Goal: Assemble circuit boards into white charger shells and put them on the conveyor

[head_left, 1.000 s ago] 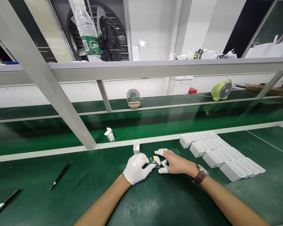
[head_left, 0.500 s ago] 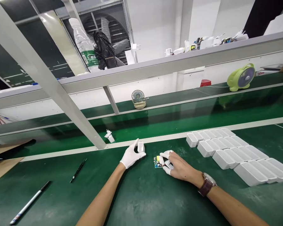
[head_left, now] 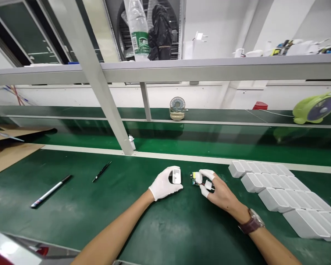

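Observation:
My left hand [head_left: 165, 184], in a white glove, grips a small white plastic housing [head_left: 177, 176] between thumb and fingers. The housing's open end faces me. A short gap to the right, my right hand [head_left: 216, 189] wears white covers on its fingertips. Its thumb and index finger hold a small circuit board [head_left: 194, 179] with a yellow part and other components, pointing toward the housing. A white plug piece [head_left: 209, 184] with metal pins sits inside the curl of that hand, partly hidden by the fingers.
Rows of white plastic housings [head_left: 276, 198] stand at the right. A marker [head_left: 51, 192] and a black pen [head_left: 102, 171] lie at the left, near cardboard [head_left: 13, 156]. A slanted post [head_left: 107, 95] rises behind them. Two fans, one small [head_left: 177, 106] and one green [head_left: 310, 108], stand farther back.
The view has levelled and swung left, so the scene sits differently in the frame. The white housing's open end now faces me more. Both hands keep their holds, board and housing still apart.

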The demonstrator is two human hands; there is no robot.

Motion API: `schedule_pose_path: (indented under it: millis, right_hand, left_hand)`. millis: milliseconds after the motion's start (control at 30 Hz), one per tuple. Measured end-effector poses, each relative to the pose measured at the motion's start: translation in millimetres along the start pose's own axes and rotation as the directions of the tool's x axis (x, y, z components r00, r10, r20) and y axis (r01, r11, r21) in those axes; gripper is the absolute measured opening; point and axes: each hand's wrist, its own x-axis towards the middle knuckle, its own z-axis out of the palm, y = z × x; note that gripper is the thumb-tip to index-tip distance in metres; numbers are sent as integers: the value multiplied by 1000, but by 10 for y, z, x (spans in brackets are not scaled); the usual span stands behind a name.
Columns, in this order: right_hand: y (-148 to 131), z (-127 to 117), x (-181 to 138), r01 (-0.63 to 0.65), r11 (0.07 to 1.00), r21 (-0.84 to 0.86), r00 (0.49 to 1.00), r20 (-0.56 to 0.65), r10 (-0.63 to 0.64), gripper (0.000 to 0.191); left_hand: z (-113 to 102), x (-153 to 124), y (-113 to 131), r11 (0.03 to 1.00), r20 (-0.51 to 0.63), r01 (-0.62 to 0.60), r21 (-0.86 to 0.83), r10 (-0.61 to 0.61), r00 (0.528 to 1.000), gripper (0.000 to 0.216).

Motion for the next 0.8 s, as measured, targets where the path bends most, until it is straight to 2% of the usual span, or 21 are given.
schedule_pose_path:
  millis: [100,200,333,533,800]
  right_hand:
    - [-154,-104,84,26,999,-28,997,-70,-28,53]
    - [-345,-166,175,122,992,-36,982,-139,-126,53]
    - [-461,-75,178,254,967,-20,941,-226,-252,57]
    - [-383,126,-23,253,967,16,952,-180,-247,58]
    - [-343,128,-69,260,965,-46,957,-124,-264,61]
  left_hand:
    - [43,-52,-16,999,-20,-32,12,32,999,77]
    - [57,-71,-58,995,-47,-83,46,85,995,83]
    - [98,-94,-125,987,-52,-135,84,139,989,86]
    - [186,-97,-212,956,-87,-213,201,234,968,81]
    - [190,-99,-192,933,-54,-286,217,304,951,81]
